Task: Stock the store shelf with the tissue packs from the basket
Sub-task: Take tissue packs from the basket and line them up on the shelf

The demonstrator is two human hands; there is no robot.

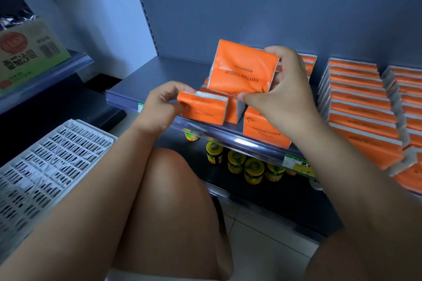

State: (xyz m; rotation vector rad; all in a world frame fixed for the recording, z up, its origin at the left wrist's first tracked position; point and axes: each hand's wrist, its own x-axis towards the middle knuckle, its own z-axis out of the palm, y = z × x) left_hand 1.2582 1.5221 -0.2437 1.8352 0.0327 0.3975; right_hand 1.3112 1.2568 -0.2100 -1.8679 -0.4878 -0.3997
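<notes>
Just above the middle of the view, the right hand (285, 89) grips an orange "COTTON TISSUE" pack (242, 68) stood on edge. The fingers curl over its top corner and the thumb presses near its bottom edge, so the pack lies at nine o'clock from the palm with its printed face toward the camera. The left hand (164, 100) pinches the end of a second tissue pack (203, 108), which sticks out at three o'clock from the fingers, over the front lip of the grey shelf (159, 73). Whether it rests on the shelf or hangs just above it is hard to tell. Another flat pack (265, 132) lies on the shelf at six o'clock from the right hand. Rows of stocked packs (360, 107) fill the shelf toward three o'clock. The white slotted basket (52, 155) sits at eight o'clock. Yellow-lidded jars (253, 170) stand on the shelf below, and a carton (29, 52) sits at ten o'clock.
</notes>
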